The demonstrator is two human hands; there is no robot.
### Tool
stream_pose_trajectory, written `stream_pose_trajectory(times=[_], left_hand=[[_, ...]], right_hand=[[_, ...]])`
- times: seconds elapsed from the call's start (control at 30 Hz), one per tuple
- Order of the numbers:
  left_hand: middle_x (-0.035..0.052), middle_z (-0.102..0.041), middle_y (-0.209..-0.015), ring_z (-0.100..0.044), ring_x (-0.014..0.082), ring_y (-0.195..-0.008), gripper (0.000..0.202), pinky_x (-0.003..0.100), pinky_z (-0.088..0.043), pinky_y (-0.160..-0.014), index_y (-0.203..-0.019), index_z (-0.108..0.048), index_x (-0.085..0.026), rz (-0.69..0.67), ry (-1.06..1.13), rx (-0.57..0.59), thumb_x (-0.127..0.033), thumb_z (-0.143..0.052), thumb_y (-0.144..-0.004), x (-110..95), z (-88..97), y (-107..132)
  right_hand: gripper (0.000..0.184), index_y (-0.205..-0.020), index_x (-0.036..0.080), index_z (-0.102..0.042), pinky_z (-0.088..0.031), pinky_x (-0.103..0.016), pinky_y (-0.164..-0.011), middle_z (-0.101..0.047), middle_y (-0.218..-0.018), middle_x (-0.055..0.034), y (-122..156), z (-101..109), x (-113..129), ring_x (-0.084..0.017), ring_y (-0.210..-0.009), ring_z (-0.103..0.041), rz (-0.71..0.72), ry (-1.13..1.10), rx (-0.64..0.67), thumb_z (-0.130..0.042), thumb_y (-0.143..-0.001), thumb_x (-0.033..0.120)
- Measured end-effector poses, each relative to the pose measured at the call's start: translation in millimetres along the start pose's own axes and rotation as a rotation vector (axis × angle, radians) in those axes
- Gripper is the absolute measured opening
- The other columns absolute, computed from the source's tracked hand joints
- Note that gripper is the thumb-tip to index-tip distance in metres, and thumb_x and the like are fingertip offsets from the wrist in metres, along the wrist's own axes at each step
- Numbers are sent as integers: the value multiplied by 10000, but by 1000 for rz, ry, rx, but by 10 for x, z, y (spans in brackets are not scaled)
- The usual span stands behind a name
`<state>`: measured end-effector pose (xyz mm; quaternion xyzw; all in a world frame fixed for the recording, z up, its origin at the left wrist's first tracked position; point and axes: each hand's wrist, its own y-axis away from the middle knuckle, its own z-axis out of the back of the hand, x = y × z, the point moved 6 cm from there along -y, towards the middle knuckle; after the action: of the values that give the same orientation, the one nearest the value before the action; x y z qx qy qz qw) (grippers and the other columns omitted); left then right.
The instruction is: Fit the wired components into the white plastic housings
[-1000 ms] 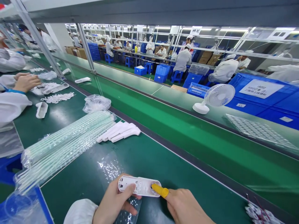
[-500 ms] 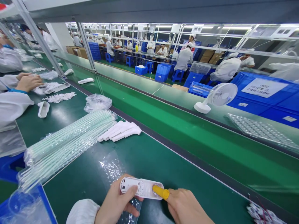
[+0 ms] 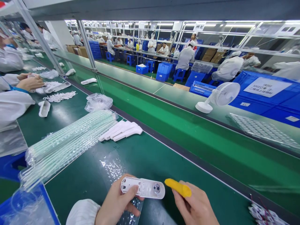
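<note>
**Inspector:** Head view, left to right. At the near edge of the green bench (image 3: 164, 156) the left hand (image 3: 117, 203) is gripping a white housing (image 3: 142, 187), thumb pressed on its top face, the other fingers curled underneath. The part is being held flat just above a strip of bubble wrap (image 3: 112, 168).

**Clerk:** And what is changing?

**Inspector:** Half a second ago the right hand (image 3: 197, 207) was pressing its yellow finger cot (image 3: 178, 187) into the round opening (image 3: 156, 188) at the housing's right end. Now that finger is standing clear, just beside the end, and the opening is showing a small fitted piece inside. The hand is holding nothing; the forefinger is extended, the rest loosely bent. I am judging the pressing-in step as finished for this part.

**Clerk:** Anything you are failing to make out?

**Inspector:** Whether the fitted piece is seating fully is too small to tell. The left fingers under the housing are hidden, and the right wrist is running off the bottom edge. Further left, bagged long strips (image 3: 67, 143) and a row of white shells (image 3: 122, 131) are lying towards the bench's far edge. At the near right corner a cluster of small wired parts (image 3: 260, 214) is being cut off by the picture's edge.
</note>
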<state>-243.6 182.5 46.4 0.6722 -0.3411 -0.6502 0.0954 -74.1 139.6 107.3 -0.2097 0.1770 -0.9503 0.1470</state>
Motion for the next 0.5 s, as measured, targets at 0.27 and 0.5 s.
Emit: stream_pose_trajectory(times=[0.27, 0.5], left_hand=[[75, -608, -815, -594, 218, -749, 547, 260, -524, -431, -1006, -499, -142, -87, -51, -25, -512, -648, -632, -17, 144, 12], [-30, -468, -415, -419, 64, -287, 461, 131, -287, -240, -580, -519, -141, 70, -436, -209, -589, -553, -679, 198, 796, 258]], right_hand=[[333, -1108, 223, -422, -490, -286, -771, -598, -1014, -43, 174, -473, -66, -161, -919, -579, -145, -163, 144, -497, -784, 196], [264, -1006, 178, -514, -464, -344, -736, -608, -959, -75, -175, -229, -911, -218, -847, -583, -398, 82, 60, -465, -772, 291]])
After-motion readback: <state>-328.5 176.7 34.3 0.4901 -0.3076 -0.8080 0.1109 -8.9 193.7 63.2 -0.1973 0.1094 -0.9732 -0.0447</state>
